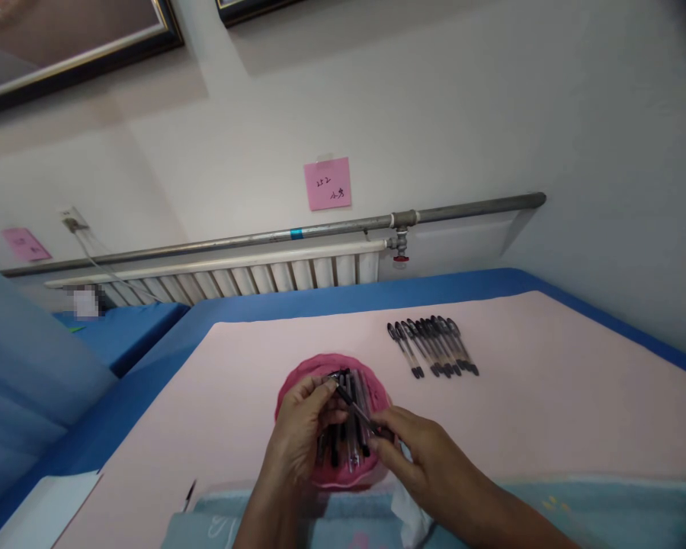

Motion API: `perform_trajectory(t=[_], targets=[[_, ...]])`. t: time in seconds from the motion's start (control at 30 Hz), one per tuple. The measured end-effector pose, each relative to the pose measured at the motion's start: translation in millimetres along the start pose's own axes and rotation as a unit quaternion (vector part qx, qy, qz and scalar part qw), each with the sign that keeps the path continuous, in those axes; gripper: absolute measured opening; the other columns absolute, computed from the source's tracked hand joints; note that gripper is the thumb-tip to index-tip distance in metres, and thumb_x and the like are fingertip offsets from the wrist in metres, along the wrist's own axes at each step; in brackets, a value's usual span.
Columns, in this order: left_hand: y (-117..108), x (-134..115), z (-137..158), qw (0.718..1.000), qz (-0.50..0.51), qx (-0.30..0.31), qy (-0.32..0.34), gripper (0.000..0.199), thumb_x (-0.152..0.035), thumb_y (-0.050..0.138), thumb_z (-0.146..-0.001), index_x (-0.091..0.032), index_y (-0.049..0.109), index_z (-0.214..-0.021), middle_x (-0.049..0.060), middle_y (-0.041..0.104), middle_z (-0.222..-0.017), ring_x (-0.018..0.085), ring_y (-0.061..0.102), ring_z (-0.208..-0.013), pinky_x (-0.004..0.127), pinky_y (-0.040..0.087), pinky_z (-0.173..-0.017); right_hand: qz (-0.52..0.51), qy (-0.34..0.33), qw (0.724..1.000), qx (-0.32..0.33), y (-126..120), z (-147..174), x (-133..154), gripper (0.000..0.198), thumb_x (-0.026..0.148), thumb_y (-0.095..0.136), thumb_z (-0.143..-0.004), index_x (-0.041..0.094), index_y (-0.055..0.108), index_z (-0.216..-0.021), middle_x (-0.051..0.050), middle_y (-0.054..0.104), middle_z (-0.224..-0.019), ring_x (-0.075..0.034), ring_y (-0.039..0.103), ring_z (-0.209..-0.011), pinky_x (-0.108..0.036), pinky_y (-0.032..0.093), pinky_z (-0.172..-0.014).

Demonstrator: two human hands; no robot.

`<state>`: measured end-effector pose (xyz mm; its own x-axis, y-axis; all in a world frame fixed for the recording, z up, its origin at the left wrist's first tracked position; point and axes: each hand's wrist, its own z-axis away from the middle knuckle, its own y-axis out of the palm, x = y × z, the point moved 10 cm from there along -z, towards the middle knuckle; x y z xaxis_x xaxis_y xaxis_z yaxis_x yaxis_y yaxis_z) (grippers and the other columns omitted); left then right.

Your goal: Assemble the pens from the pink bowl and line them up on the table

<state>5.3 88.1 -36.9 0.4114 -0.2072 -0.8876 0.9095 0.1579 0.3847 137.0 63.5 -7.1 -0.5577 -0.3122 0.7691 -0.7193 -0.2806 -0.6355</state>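
Observation:
My left hand (306, 423) pinches the upper end of a black-and-clear pen (355, 408) between thumb and fingers. The pen's lower end is gripped by my right hand (415, 450), so it slants down to the right between both hands. Right below them is a round pink basket (289, 374), where several loose pens (351, 442) lie side by side, partly covered by my left fingers. Behind and to the right, a row of several capped black pens (431, 347) lies slanted on the pink table cover.
The pink cover (549, 396) lies over a blue cloth. A light blue towel (606, 507) runs along the near edge, with a white tissue (408, 515) under my right wrist. One thin dark item (190, 494) lies at front left. A radiator (297, 274) stands behind.

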Motion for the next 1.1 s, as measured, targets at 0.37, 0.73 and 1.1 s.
perform_trajectory(t=[0.37, 0.73, 1.1], targets=[[-0.2, 0.2, 0.5, 1.0, -0.009, -0.002, 0.006, 0.027, -0.031, 0.077, -0.057, -0.013, 0.061, -0.07, -0.001, 0.06, -0.061, 0.007, 0.055, -0.054, 0.017, 0.048, -0.05, 0.001, 0.0, 1.0, -0.015, 2.6, 0.0, -5.7, 0.005, 0.02, 0.051, -0.078, 0.02, 0.053, -0.073, 0.0, 0.06, -0.073, -0.015, 0.054, -0.067, -0.025, 0.037, -0.061], [2.8, -2.6, 0.2, 1.0, -0.012, 0.018, 0.02, 0.027, -0.03, 0.077, -0.057, -0.012, 0.062, -0.07, 0.0, 0.06, -0.063, 0.007, 0.055, -0.054, 0.018, 0.047, -0.051, -0.07, 0.015, 0.997, 0.009, 5.3, -0.5, -6.5, 0.013, 0.023, 0.048, -0.079, 0.019, 0.055, -0.069, 0.0, 0.061, -0.069, -0.015, 0.054, -0.067, -0.025, 0.038, -0.061], [-23.2, -23.2, -4.1, 0.99, -0.129, -0.022, 0.058, 0.03, -0.039, 0.067, -0.066, -0.013, 0.062, -0.079, 0.002, 0.062, -0.071, 0.011, 0.056, -0.063, 0.022, 0.045, -0.057, -0.156, 0.059, 0.985, -0.047, -7.6, -6.6, -24.9, 0.012, 0.027, 0.052, -0.074, 0.02, 0.058, -0.067, 0.002, 0.056, -0.062, -0.014, 0.051, -0.061, -0.025, 0.039, -0.057]])
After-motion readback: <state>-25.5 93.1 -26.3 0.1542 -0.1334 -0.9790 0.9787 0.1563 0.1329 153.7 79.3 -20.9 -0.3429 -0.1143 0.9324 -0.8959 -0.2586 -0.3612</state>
